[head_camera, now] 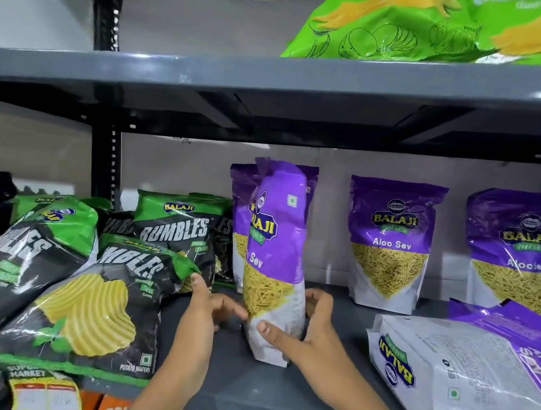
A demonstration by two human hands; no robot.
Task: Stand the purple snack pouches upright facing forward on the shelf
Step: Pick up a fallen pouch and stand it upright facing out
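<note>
A purple Aloo Sev pouch (pixel 275 253) stands upright near the middle of the grey shelf (pixel 248 387), turned partly to the left. My right hand (pixel 311 331) grips its white base, thumb in front and fingers behind. My left hand (pixel 202 312) touches the base from the left with fingers spread. Directly behind it stands another purple pouch (pixel 240 202), mostly hidden. Two more purple pouches (pixel 389 243) (pixel 517 253) stand upright and face forward at the back right. At the front right, purple pouches (pixel 456 374) lie flat in a pile.
Green and black Rumbles chip bags (pixel 93 304) lie and lean on the left half of the shelf. Bright green bags (pixel 406 28) sit on the shelf above (pixel 273 75). A black upright post (pixel 104 166) stands at the back left.
</note>
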